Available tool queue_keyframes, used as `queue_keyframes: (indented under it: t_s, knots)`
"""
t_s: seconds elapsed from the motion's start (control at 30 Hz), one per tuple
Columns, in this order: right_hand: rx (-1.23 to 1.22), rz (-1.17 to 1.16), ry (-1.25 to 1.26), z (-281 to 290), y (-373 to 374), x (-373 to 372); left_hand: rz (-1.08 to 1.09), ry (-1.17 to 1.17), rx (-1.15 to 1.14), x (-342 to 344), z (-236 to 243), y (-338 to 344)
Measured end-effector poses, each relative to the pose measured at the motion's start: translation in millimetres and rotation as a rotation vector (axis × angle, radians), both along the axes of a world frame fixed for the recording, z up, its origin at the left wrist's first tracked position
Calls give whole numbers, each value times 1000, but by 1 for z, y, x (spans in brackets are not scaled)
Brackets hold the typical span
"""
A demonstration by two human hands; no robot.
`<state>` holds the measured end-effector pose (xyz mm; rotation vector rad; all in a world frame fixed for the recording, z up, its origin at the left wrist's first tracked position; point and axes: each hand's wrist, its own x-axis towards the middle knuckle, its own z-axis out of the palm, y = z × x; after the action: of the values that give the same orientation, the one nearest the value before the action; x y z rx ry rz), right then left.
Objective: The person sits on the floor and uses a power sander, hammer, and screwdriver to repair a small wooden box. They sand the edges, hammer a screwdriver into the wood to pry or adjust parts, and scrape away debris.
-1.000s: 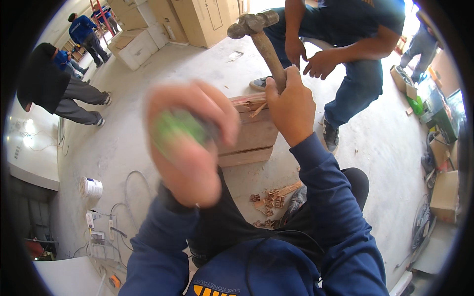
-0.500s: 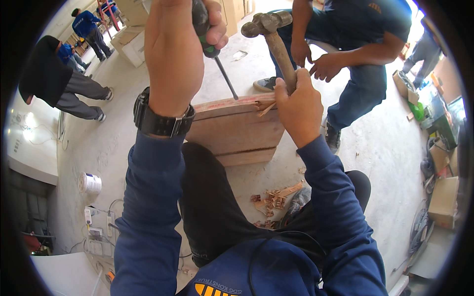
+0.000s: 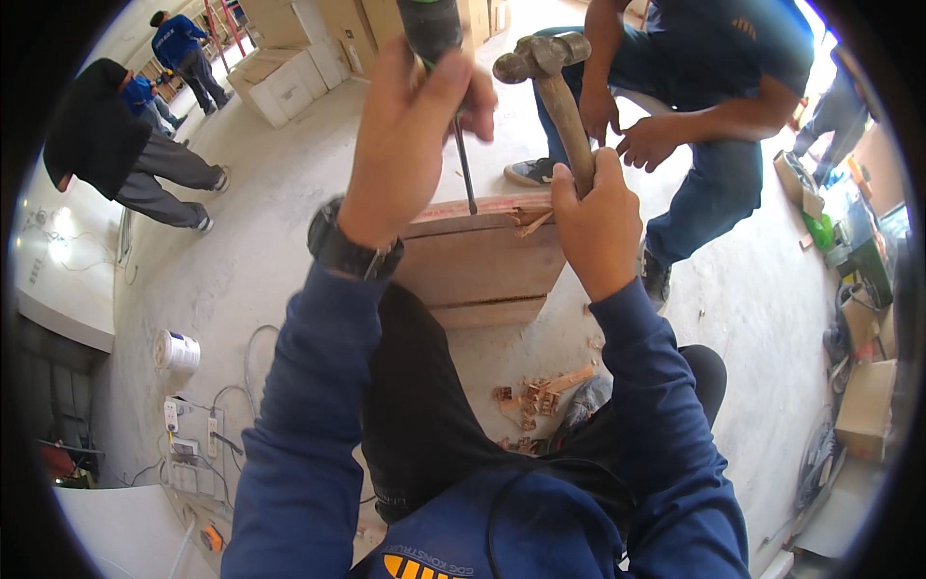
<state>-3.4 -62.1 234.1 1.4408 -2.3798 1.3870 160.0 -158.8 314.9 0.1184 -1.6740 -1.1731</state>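
Note:
My left hand, with a black watch on the wrist, grips an upright screwdriver with a black and green handle; its thin shaft points down, the tip at or just above the pink-marked top edge of a wooden piece. Splintered wood sticks out from that edge near its right end. In my right hand is the wooden handle of a ball-peen hammer, held upright with the head above the hand, beside the splintered edge. Wood chips lie on the floor between my legs.
A co-worker crouches at front right, hands near the hammer. Other people stand at left. Behind are large boxes. At left sit a white bucket and power strips with cords; cartons line the right.
My left hand swung up with the screwdriver and has since moved right, its shaft now more upright at the wood's edge. My right hand and the hammer have shifted slightly right.

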Motion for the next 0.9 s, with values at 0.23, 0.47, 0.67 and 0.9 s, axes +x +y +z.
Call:
queue_keyframes:
  t_s: [0.23,0.47,0.67,0.9]
  knots:
    - [-27,-10,10,-3,0,0,-80,-321,202,33,-57,13]
    - [-35,0,-15,0,1,2,-14,-351,233,34,-55,12]
    - [-28,-11,0,-2,-1,1,-31,-343,228,34,-55,11]
    - [-16,-23,-9,2,-1,2,-52,-299,247,35,-59,10]
